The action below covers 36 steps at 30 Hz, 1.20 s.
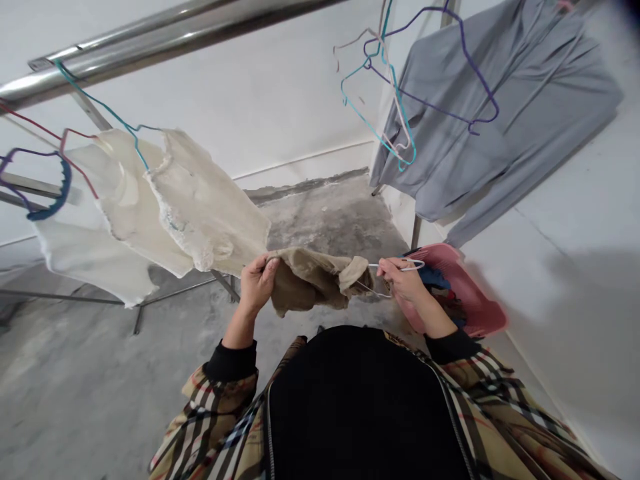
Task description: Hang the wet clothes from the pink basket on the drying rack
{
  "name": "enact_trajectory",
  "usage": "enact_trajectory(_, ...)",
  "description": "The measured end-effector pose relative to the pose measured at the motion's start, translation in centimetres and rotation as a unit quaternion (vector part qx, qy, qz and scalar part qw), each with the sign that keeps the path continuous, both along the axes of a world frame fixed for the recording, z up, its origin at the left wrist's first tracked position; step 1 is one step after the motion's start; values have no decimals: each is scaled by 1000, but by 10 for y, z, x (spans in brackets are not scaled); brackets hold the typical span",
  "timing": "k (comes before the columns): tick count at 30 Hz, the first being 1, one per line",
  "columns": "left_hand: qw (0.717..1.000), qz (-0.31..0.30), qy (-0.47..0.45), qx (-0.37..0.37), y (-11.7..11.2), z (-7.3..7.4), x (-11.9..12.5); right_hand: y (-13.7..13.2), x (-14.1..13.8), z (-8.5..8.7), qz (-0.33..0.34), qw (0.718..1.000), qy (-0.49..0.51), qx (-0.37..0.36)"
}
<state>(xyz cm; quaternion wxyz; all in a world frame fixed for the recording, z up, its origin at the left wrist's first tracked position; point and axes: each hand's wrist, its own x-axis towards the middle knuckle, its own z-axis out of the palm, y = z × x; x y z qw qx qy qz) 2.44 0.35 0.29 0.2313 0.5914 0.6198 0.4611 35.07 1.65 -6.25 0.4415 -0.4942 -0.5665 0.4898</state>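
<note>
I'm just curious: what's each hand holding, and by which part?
Left hand: the brown garment, by one end; right hand: the white hanger, near its hook.

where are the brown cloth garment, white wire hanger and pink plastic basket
Brown cloth garment (305, 280): head view, middle of its bunched fabric.
White wire hanger (423, 265): head view, its curved right end.
Pink plastic basket (484, 307): head view, bare part of its right wall.

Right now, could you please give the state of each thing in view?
Left hand: gripping the brown garment
Right hand: gripping the white hanger
Brown garment: held up, bunched
White hanger: apparently partly inside the brown garment
Pale garments: hung up
Grey garment: hanging
Hangers before the grey garment: bare
Pink basket: holding cloth items
</note>
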Motion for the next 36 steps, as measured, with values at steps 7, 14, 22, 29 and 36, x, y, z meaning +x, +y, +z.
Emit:
enact_trajectory(7,979,-173,109,-2,5,34,-4,0,10,-18,101,994,-7,-46)
enact_trajectory(14,931,-132,317,128,4,46,14,-2,-12,-7,96,995,-27,-31)
enact_trajectory(22,795,-233,560,-16,-20,27,49,5,-31,11,110,993,-47,25)
enact_trajectory(29,789,-263,551,-71,-25,17,65,3,-50,18,155,986,-39,49)
enact_trajectory(36,833,-186,515,-79,-25,22,42,9,-8,-37,17,997,44,53)
